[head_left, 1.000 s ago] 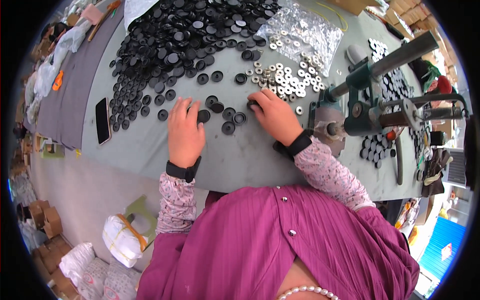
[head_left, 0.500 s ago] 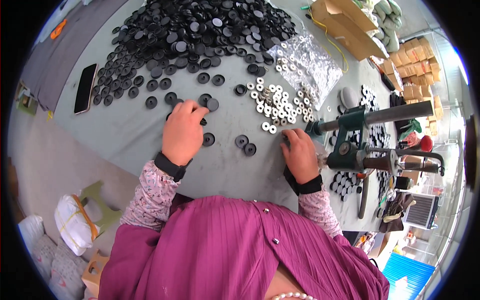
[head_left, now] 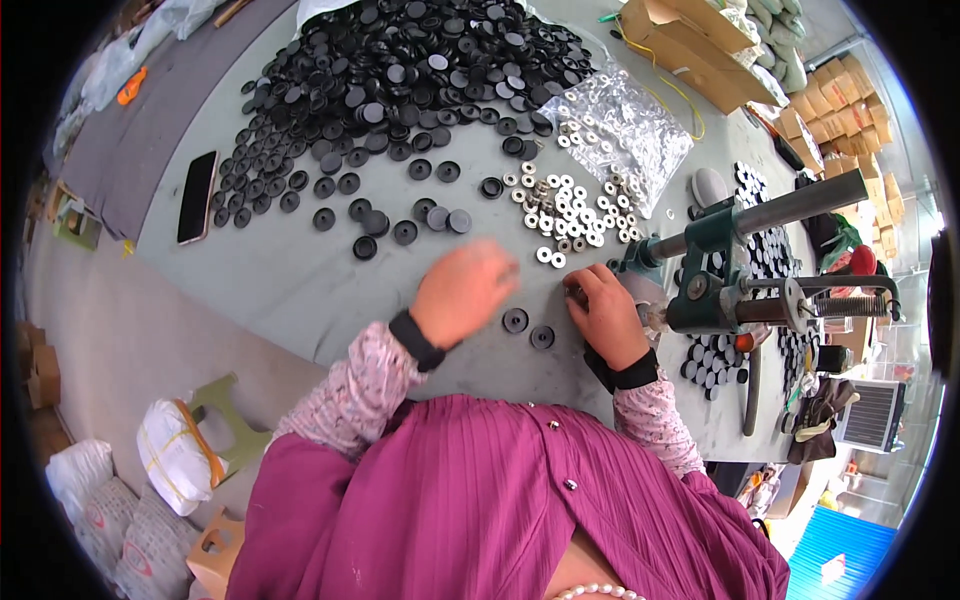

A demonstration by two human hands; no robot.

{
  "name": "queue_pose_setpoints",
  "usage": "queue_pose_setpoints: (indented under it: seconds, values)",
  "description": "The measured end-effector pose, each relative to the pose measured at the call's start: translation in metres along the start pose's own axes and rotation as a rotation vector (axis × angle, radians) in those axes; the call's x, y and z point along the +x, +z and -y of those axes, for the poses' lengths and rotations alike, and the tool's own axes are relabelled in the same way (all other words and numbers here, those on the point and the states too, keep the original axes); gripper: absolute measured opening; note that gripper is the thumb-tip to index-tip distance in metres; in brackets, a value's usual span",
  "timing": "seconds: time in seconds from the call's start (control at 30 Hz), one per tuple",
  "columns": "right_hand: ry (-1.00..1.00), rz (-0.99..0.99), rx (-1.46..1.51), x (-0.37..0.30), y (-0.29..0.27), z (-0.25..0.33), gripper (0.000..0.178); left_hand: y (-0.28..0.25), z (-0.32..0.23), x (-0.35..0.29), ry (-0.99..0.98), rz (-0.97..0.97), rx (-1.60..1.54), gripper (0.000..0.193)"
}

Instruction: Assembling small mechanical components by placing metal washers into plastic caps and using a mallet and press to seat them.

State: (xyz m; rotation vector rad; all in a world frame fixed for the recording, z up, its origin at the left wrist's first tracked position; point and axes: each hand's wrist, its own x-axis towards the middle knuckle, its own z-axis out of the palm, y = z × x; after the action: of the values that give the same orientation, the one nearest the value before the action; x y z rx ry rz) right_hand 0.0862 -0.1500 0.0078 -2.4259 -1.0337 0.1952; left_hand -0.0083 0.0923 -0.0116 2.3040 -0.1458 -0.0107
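My left hand (head_left: 467, 290) is over the middle of the table, smeared by motion, so its fingers and anything in them cannot be made out. Just right of it lie two round black caps (head_left: 515, 320), hollow side up. My right hand (head_left: 607, 318) rests beside the green hand press (head_left: 705, 285), its fingers curled together around something small and dark that I cannot make out. Beyond that hand spread small white and metallic rings (head_left: 575, 213). Several loose black caps (head_left: 405, 232) lie beyond my left hand, some hollow side up, others showing smooth faces.
A large heap of black caps (head_left: 400, 70) covers the far side. A clear plastic bag (head_left: 625, 130) lies by the rings, and a phone (head_left: 197, 198) at the left edge. More caps (head_left: 712, 362) sit around the press. An open cardboard box (head_left: 690, 45) stands at the far right.
My left hand has left the loose caps and swung right, toward my right hand. My right hand stays by the press with curled fingers. The whole view has shifted slightly.
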Motion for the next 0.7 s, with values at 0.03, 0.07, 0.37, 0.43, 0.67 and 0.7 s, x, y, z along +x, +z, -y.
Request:
queue_pose_setpoints:
  seconds: [0.03, 0.07, 0.37, 0.43, 0.67, 0.7]
  values:
    - [0.029, 0.003, 0.001, -0.001, 0.001, 0.0, 0.02, -0.01, 0.007, 0.021, -0.009, -0.22, 0.037, 0.031]
    - [0.052, 0.006, 0.004, -0.001, -0.001, 0.001, 0.019, -0.02, 0.012, 0.039, -0.02, -0.445, 0.076, 0.032]
    - [0.175, 0.0, 0.536, -0.008, 0.01, 0.005, 0.019, -0.027, 0.038, 0.075, -0.104, -0.358, 0.098, 0.024]
    - [0.274, -0.049, 0.841, -0.006, 0.017, 0.009, 0.017, -0.02, 0.022, 0.056, -0.106, -0.285, -0.177, 0.023]
    - [0.169, -0.031, 0.858, -0.001, 0.035, 0.017, 0.014, 0.024, -0.02, -0.015, -0.355, -0.177, -0.882, 0.029]
    - [0.188, -0.008, 0.934, -0.003, 0.039, 0.015, 0.015, 0.029, -0.016, -0.017, -0.348, -0.187, -0.9, 0.029]
